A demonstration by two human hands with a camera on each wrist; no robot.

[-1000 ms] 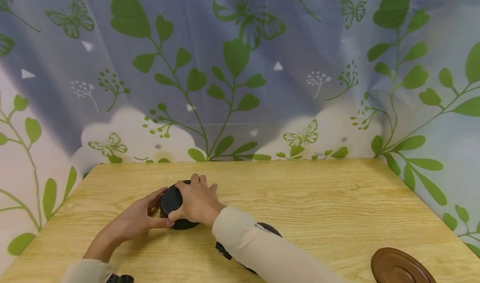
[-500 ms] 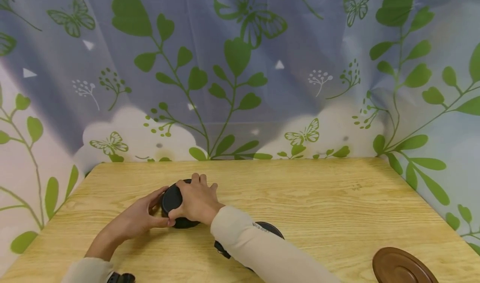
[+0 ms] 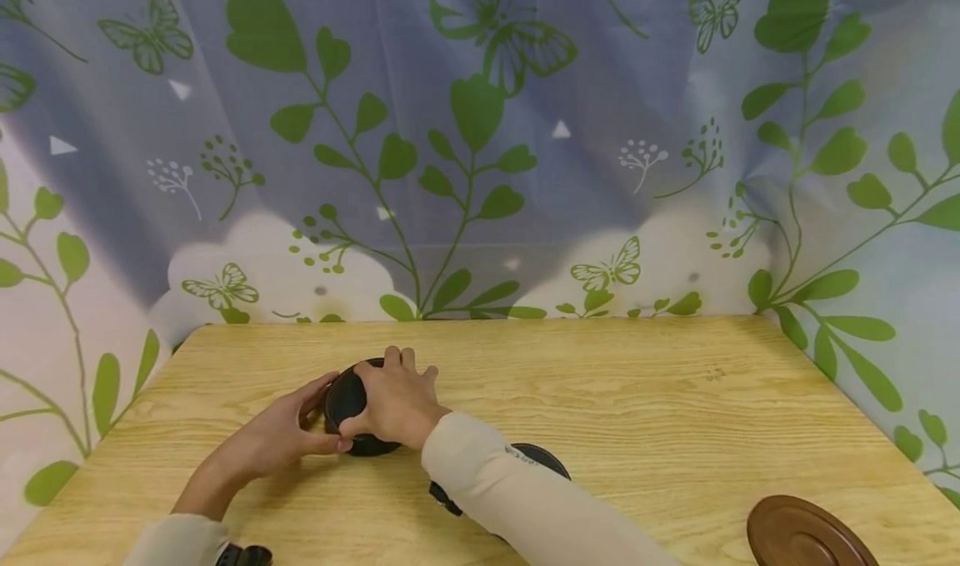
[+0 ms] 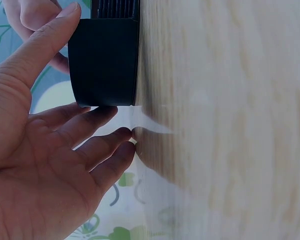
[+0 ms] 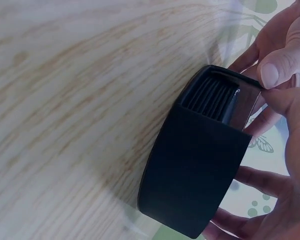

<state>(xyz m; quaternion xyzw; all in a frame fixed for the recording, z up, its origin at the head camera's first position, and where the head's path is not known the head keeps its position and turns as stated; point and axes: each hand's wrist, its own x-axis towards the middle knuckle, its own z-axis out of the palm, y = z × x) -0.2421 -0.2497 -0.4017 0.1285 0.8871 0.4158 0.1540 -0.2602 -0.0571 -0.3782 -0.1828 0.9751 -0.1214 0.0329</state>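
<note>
A round black coaster holder (image 3: 367, 447) stands on the table toward the back left, with several thin dark coasters (image 5: 205, 95) stacked inside its side slot in the right wrist view. Lying low in it, a black coaster (image 3: 347, 401) shows from above, with the rim around it. My left hand (image 3: 273, 437) steadies the holder from the left, its thumb at the top rim and its fingertips against the wall. Over the top arches my right hand (image 3: 397, 399), fingers spread across the opening and thumb at the near rim, beside the left thumb. The right hand hides part of the top.
A brown round coaster (image 3: 806, 533) lies at the front right of the wooden table (image 3: 637, 399). Partly covered by the right sleeve (image 3: 525, 491) is another black disc (image 3: 543, 458). A leaf-patterned curtain (image 3: 480, 174) hangs behind the table.
The black coaster at the top has sunk lower inside the holder, so the holder's rim now shows around it. Both hands keep nearly the same place. The head view has shifted slightly.
</note>
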